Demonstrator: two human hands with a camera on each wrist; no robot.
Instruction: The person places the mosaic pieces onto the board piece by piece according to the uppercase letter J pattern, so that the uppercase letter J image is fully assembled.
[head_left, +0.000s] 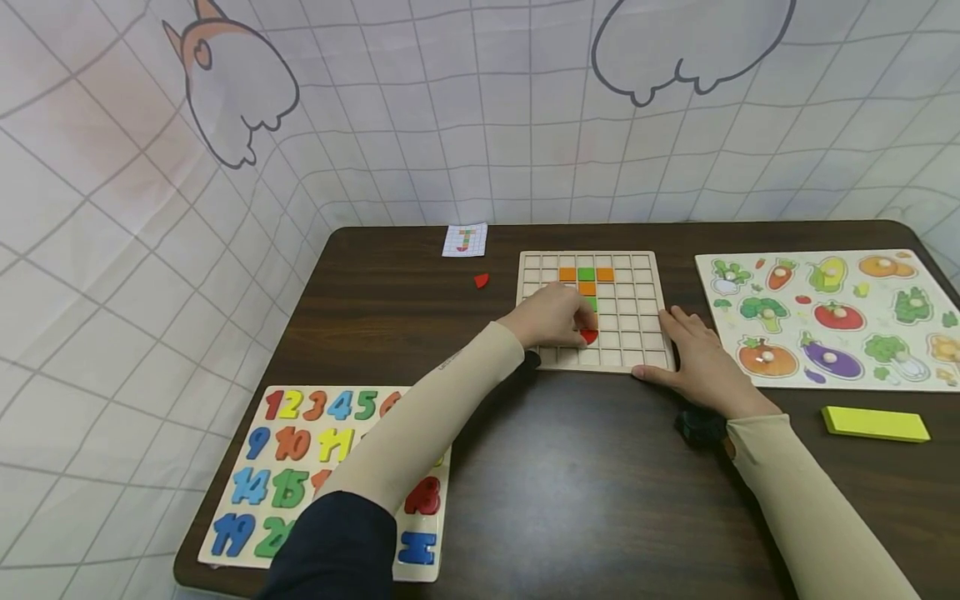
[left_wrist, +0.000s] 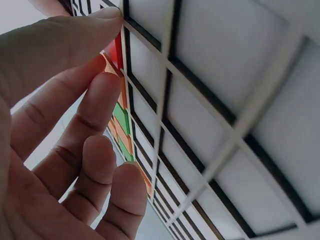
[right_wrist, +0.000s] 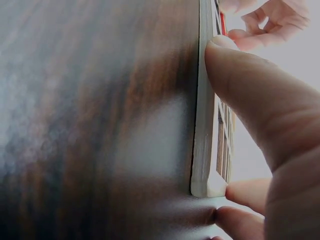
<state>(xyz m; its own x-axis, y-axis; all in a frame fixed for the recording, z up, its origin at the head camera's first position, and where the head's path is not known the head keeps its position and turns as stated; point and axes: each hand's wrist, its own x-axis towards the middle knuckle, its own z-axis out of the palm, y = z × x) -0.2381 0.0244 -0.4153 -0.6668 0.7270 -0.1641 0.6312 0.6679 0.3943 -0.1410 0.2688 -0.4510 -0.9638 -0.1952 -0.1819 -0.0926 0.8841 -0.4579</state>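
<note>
A light wooden grid board [head_left: 628, 342] bears a column of orange and green tiles with a short row across its far end. Over its near part, my left hand [head_left: 551, 317] pinches a red piece [head_left: 590, 337] between thumb and index finger, at the near end of the column. The left wrist view shows the red piece [left_wrist: 116, 52] partly hidden by the fingertips, the other fingers loosely bent. My right hand [head_left: 701, 362] lies at the board's near right corner with fingers extended. Its thumb [right_wrist: 240, 75] presses the near edge while other fingers touch the right side.
Behind the board to the left lie a pattern card [head_left: 465, 240] and a loose red piece [head_left: 482, 281]. A number puzzle [head_left: 300, 417] sits under the left forearm. On the right are a vegetable puzzle [head_left: 795, 292] and a yellow-green block [head_left: 875, 424].
</note>
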